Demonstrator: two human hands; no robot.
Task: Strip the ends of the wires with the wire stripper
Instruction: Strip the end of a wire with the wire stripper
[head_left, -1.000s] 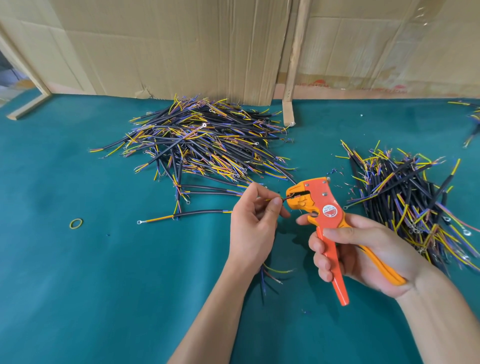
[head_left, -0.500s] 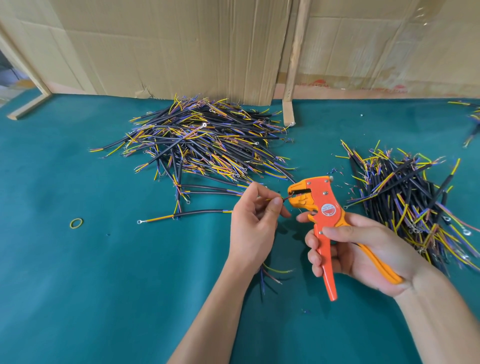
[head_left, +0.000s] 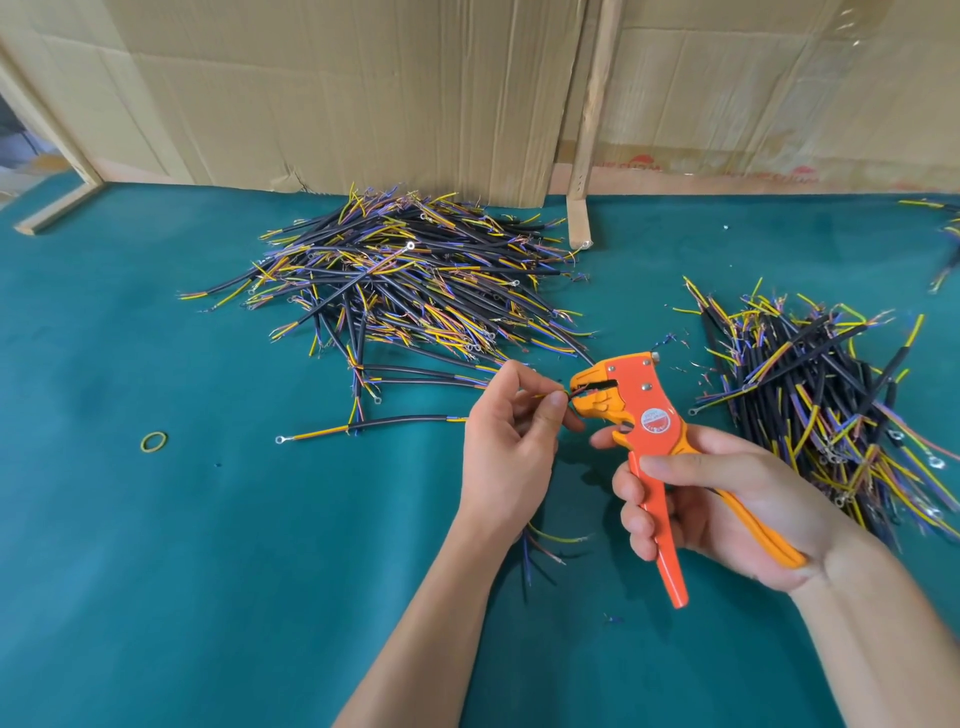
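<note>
My right hand (head_left: 711, 512) grips the handles of the orange wire stripper (head_left: 641, 410), whose yellow jaws point left. My left hand (head_left: 506, 452) pinches a thin wire (head_left: 545, 395) between thumb and forefinger, and its tip sits in the stripper's jaws. The rest of that cable runs under my left palm; its loose yellow and purple strands (head_left: 545, 545) stick out below the wrist. A big pile of black cables (head_left: 405, 291) with yellow and purple cores lies behind my left hand. A second pile of cables (head_left: 821, 395) lies right of the stripper.
A single black cable with a ring terminal (head_left: 358, 428) lies on the teal table (head_left: 208, 571) left of my left hand. A yellow rubber band (head_left: 154, 441) lies further left. Cardboard sheets (head_left: 363, 93) and a wooden strip (head_left: 584, 171) stand along the back edge.
My right hand has squeezed the stripper handles closer together, and the lower handle has swung in. My left hand and the wire have stayed almost still.
</note>
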